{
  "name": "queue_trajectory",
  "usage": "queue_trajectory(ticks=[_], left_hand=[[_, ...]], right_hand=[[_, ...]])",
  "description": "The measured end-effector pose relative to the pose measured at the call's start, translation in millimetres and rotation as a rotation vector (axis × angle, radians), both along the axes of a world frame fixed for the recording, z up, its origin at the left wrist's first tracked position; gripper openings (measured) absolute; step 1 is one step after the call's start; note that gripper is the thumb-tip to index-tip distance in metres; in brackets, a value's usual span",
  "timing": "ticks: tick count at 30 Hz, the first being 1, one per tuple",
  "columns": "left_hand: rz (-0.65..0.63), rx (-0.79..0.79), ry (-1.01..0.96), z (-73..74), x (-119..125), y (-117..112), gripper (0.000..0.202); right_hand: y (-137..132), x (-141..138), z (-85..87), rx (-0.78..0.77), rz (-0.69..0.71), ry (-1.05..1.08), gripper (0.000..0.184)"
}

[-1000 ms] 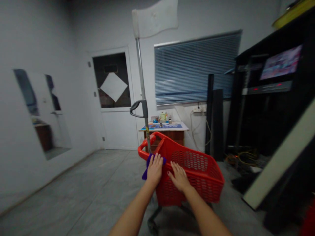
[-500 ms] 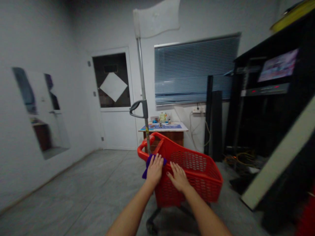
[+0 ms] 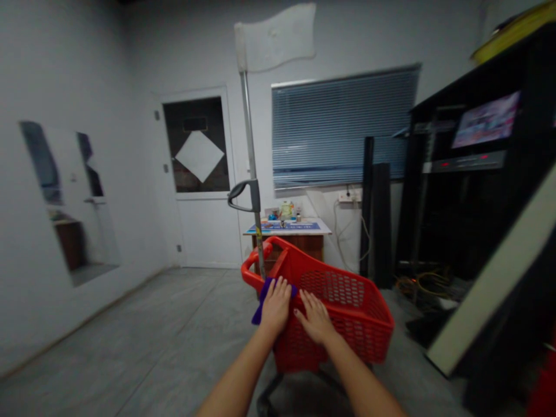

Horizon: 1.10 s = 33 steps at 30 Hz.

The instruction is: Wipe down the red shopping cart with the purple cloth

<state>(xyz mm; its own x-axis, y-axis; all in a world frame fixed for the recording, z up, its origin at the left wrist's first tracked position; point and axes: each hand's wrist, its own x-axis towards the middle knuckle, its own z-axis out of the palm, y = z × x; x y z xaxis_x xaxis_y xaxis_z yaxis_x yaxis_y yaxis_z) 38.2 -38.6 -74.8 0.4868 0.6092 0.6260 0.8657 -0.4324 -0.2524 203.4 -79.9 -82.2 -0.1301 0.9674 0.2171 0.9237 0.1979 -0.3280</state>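
Observation:
A red plastic shopping cart with a perforated basket stands in front of me. My left hand grips a purple cloth against the basket's near rim, close to the handle end. Its fingers point forward over the cloth, and the thumb is hidden. Just to the right, my right hand lies on the same rim with its fingers apart and holds nothing. A metal pole with a grey grip and a white flag-shaped panel rises at the cart's handle end.
Beyond the cart is a small table with several small items on top. A dark rack with a lit screen stands right, near a leaning pale board and loose cables. A white door is at the back left.
The scene sits slightly lower in view. My left hand and the cloth have shifted a little to the right along the rim. My right hand stays in about the same place.

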Motion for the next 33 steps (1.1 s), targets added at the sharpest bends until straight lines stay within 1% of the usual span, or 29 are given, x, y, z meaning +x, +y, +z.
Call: queue_trajectory(ticks=[2, 5, 7, 9, 11, 14, 17, 19, 21, 24, 26, 28, 30, 33], left_hand=[[-0.003, -0.01, 0.008, 4.1, 0, -1, 0.045], [0.074, 0.002, -0.033, 11.6, -5, -3, 0.042], [0.103, 0.01, -0.052, 12.7, -7, -4, 0.042], [0.087, -0.002, -0.042, 11.2, -7, -5, 0.044], [0.041, -0.029, -0.007, 10.5, -7, -5, 0.045], [-0.029, -0.062, 0.066, 15.5, -9, -4, 0.043], [0.006, -0.048, 0.055, 21.0, -15, -3, 0.041], [0.041, -0.029, 0.013, 19.4, -16, -4, 0.041], [0.043, -0.024, -0.017, 14.1, -14, -7, 0.043], [-0.022, -0.047, 0.003, 7.7, -6, -10, 0.045], [-0.067, -0.077, 0.036, 8.9, -2, -10, 0.044], [-0.04, -0.09, 0.029, 13.5, -3, -9, 0.043], [0.028, -0.081, -0.012, 17.9, -7, -7, 0.042], [0.067, -0.072, -0.063, 19.7, -12, -6, 0.043]], right_hand=[[-1, 1, 0.7, -0.004, 0.0, -0.003, 0.069], [-1, 1, 1.5, -0.014, 0.003, -0.004, 0.07], [-1, -1, 1.6, -0.013, -0.001, -0.002, 0.071], [-2, -2, 1.6, -0.005, -0.009, -0.002, 0.071], [-2, -3, 1.6, 0.0, -0.013, -0.003, 0.071], [-3, -2, 2.0, -0.003, -0.005, -0.006, 0.071], [-4, -2, 2.6, -0.008, -0.001, -0.011, 0.072], [-5, -3, 3.3, -0.01, -0.005, -0.012, 0.073], [-6, -4, 4.2, -0.01, -0.009, -0.011, 0.073], [-7, -5, 5.1, -0.008, -0.014, -0.014, 0.073], [-7, -4, 4.5, -0.003, -0.013, -0.018, 0.072], [-6, -4, 2.7, 0.006, -0.005, -0.021, 0.071], [-5, -4, 0.4, 0.017, 0.003, -0.019, 0.071], [-2, -5, -1.8, 0.019, 0.003, -0.004, 0.072]])
